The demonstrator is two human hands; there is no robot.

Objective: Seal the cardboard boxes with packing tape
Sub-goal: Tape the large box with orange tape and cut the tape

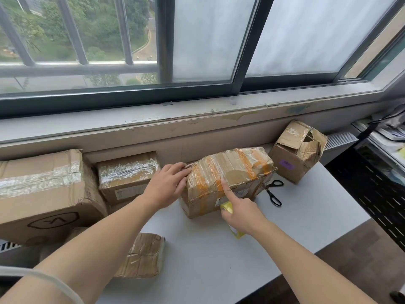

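Your left hand [166, 183] lies flat on the taped box [232, 170] by the table's [219, 260] far edge, your right hand [241, 212] pressing a forefinger down while gripping what looks like a tape roll [227, 207]; the far-right-corner torn box [295, 150] gapes unsealed.

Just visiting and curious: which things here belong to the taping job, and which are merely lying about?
Part of the job: orange-striped box; left hand resting on its end; right hand gripping the yellow tape roll, forefinger pressing the box; black scissors; torn box, large box, small box and near box.

Just lying about: papers at the far right.
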